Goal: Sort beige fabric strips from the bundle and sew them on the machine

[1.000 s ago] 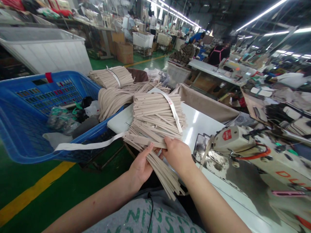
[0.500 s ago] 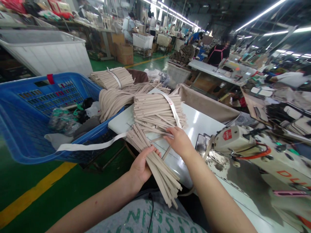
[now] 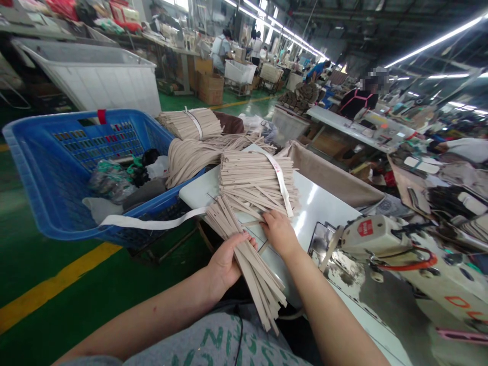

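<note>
My left hand [image 3: 227,259] is closed around a bunch of beige fabric strips [image 3: 259,277], which slants from the table edge down toward my lap. At the near side of a larger pile of beige strips [image 3: 255,175], my right hand [image 3: 281,231] has its fingers bent together on a strip end; the fingertips are partly hidden. A white band [image 3: 280,178] with red marks lies across that pile. Another white band [image 3: 152,223] runs from the bunch to the blue basket's rim.
A blue plastic basket [image 3: 49,218] holding bagged items stands at left. More strips [image 3: 190,157] lie draped over its right side, with a tied bundle [image 3: 190,123] behind. A sewing machine [image 3: 385,244] stands at right on the white table [image 3: 324,193]. Co-workers sit farther back.
My left hand has gathered the strips into a steeper bunch. My right hand has moved from beside the left hand to the pile's near edge. The view has turned slightly left.
</note>
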Tool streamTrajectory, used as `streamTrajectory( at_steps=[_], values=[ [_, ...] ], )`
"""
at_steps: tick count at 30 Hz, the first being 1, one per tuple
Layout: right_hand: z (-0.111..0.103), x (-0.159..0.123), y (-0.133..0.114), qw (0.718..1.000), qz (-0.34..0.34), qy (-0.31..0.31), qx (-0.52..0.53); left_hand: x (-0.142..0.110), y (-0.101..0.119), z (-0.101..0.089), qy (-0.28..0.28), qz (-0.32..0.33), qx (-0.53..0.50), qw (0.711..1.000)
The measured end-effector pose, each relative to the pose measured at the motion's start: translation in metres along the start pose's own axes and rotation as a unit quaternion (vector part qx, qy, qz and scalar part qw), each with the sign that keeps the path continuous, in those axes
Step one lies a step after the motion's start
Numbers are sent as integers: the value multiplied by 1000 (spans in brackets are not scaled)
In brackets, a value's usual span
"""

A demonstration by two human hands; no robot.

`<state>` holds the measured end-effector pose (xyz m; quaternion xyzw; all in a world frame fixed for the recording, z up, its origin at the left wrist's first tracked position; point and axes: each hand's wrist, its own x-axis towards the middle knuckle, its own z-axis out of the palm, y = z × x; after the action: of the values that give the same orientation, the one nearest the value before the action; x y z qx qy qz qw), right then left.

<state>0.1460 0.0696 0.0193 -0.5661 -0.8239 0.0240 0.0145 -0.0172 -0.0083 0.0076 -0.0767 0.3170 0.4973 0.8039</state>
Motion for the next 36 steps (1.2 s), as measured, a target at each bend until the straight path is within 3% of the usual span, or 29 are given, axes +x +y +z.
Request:
streamTrajectory(
  at_steps=[3,6,10,15,18,21,24,27,30,32,35,36],
  values=[
    [0,0,2,999,-3,13,39,-1,1,2,23,1,-10,1000],
    [-6,-1,5,988,40,-2,152,-2,1,3,24,3,-16,1000],
    [-17,-7,5,941,82,-106,309,-4,0,5,10,7,-19,1000],
    [-27,-24,-6,899,90,-113,413,-3,0,6,-15,17,-22,999],
    [-37,-35,-18,915,75,-116,378,-1,-1,5,-36,25,-6,999],
    [-45,-46,-33,960,59,-119,246,1,-1,3,-19,31,4,999],
    [-49,-57,-47,984,27,-130,121,3,-1,2,-29,27,1,999],
    [-56,-61,-50,983,-31,-158,84,3,-1,1,-28,17,-2,999],
    [-66,-49,-36,966,-100,-176,161,2,0,0,-9,12,7,1000],
    [-66,-32,-21,964,-106,-133,204,1,1,0,-4,11,9,1000],
    [-47,-3,2,987,18,51,154,-3,1,1,-13,20,0,1000],
    [-38,5,8,987,51,88,123,-4,2,2,-19,23,-4,1000]
  ],
)
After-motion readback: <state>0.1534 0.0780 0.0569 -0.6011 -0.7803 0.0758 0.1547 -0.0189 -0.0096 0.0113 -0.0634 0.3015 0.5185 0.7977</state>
